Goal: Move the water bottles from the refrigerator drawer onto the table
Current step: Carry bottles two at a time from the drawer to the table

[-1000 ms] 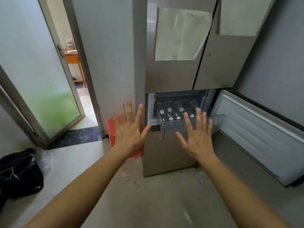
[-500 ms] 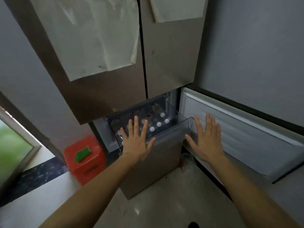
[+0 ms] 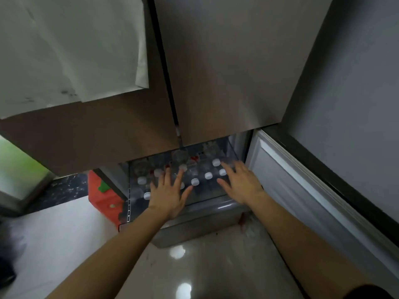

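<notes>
Forearms enter from the bottom of the frame, both bare, both reaching up toward centre. My left hand [image 3: 170, 190] is spread flat, palm down, holding nothing, over the near left part of the drawer [image 3: 207, 203]. My right hand [image 3: 239, 182] is likewise empty with fingers extended, over the near right part; its fingertips are blurred, so contact with any cap cannot be confirmed.

The drawer stands pulled out at centre frame, below the two closed doors [image 3: 226, 72]. The bottles [image 3: 195, 181] stand upright inside, packed in rows, white caps showing between and beyond my hands. The table is not in view.

Assessment: the step is the first pick, and no bottle is out yet. I should close each hand round a bottle below its cap, taking the nearest row first, and lift straight up so neighbours do not tip. The clear front wall is low; I judge clearance adequate. The open side door [image 3: 302, 190] at right leaves little room, so I should withdraw toward the lower frame.
</notes>
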`<state>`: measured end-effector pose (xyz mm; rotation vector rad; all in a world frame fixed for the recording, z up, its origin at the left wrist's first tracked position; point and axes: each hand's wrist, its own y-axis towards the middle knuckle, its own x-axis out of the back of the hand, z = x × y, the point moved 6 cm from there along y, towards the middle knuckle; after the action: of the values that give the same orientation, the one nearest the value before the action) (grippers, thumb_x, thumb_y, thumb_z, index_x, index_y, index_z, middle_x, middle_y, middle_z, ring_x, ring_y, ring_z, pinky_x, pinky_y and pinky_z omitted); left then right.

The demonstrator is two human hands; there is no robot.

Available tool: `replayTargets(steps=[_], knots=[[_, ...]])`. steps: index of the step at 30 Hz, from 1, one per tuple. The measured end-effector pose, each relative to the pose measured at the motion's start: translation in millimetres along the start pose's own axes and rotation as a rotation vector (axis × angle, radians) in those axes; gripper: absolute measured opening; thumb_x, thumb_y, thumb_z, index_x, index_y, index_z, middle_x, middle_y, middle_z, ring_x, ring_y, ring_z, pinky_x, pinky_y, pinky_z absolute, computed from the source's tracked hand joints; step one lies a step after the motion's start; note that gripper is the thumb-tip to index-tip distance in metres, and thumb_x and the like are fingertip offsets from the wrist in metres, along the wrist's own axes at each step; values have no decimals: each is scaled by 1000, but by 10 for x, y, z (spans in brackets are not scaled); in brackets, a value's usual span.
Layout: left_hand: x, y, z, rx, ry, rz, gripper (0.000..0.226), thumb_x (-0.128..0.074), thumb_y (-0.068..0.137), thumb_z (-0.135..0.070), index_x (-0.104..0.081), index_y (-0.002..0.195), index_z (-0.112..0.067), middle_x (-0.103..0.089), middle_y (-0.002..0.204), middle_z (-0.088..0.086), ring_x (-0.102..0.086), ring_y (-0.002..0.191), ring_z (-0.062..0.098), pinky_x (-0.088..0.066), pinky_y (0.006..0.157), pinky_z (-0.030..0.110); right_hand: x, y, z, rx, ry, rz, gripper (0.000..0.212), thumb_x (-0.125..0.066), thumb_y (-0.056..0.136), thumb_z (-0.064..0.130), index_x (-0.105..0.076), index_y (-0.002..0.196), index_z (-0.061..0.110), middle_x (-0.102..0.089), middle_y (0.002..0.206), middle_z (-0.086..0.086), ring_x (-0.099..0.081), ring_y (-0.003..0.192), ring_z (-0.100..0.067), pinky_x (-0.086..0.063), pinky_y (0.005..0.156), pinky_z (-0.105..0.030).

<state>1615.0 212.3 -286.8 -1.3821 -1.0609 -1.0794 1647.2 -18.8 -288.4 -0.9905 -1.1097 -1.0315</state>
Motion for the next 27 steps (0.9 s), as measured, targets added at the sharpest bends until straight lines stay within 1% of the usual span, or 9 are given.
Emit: replayTargets(steps=[3, 6, 9, 12, 15, 19, 23, 25, 27], knots=[[-141, 253, 28, 25, -27, 54, 74, -12, 95, -69, 4, 158, -33, 1, 166, 13, -6, 152, 33, -20, 116, 58, -187, 293, -20, 37, -14, 67, 66, -34, 99, 59, -22, 156, 29, -39, 149, -18, -37, 136, -35, -44, 104, -45], [-257, 529, 47, 27, -38, 94, 72, -15, 97, -66, -1, 158, -31, -8, 164, 16, -15, 149, 36, -29, 112, 54, -349, 541, -85, 19, 12, 120, 64, -37, 98, 59, -24, 155, 33, -44, 145, -18, -44, 130, -36, -46, 101, -47], [-347, 811, 58, 4, -63, 117, 68, -18, 99, -64, -3, 157, -34, -16, 163, 17, -21, 146, 40, -32, 111, 52, -449, 766, -97, -14, 38, 182, 63, -40, 98, 58, -25, 153, 34, -41, 148, -17, -43, 131, -36, -48, 98, -48], [-389, 1074, 48, -32, -88, 114, 63, -20, 100, -61, -6, 157, -38, -14, 164, 12, -21, 146, 41, -38, 108, 53, -494, 967, -34, -1, 48, 220, 64, -42, 97, 59, -22, 153, 34, -37, 153, -10, -40, 135, -34, -49, 96, -47], [-406, 1227, 13, -51, -98, 161, 57, -21, 103, -55, -14, 157, -39, -22, 162, 12, -33, 140, 40, -45, 101, 46, -502, 1094, 31, -14, 95, 250, 63, -48, 98, 53, -25, 154, 35, -34, 156, -10, -38, 137, -35, -44, 100, -46], [-312, 1274, -10, -82, -93, 28, 53, -27, 102, -51, -39, 150, -32, -50, 142, 23, -54, 118, 43, -51, 87, 43, -582, 1154, 66, -69, 115, 285, 62, -54, 97, 48, -30, 153, 34, -32, 154, -16, -42, 133, -39, -45, 97, -44], [-432, 1237, 131, -23, -119, 95, 51, -50, 95, -44, -43, 143, -29, -58, 130, 16, -56, 112, 37, -52, 83, 37, -604, 1106, 49, -85, 130, 262, 54, -59, 95, 34, -40, 147, 34, -39, 145, -17, -53, 122, -38, -51, 89, -42], [-418, 1131, 180, 3, -148, 77, 47, -55, 90, -43, -48, 134, -28, -62, 119, 15, -59, 105, 36, -54, 77, 37, -549, 1048, 70, -60, 137, 213, 44, -60, 94, 31, -50, 137, 32, -48, 133, -16, -57, 113, -38, -53, 85, -42], [-391, 993, 207, 32, -169, 44, 47, -57, 88, -41, -50, 132, -27, -62, 115, 16, -58, 105, 37, -54, 77, 38, -502, 956, 113, -37, 136, 195, 34, -59, 93, 32, -55, 127, 29, -53, 121, -15, -60, 106, -37, -55, 81, -40]])
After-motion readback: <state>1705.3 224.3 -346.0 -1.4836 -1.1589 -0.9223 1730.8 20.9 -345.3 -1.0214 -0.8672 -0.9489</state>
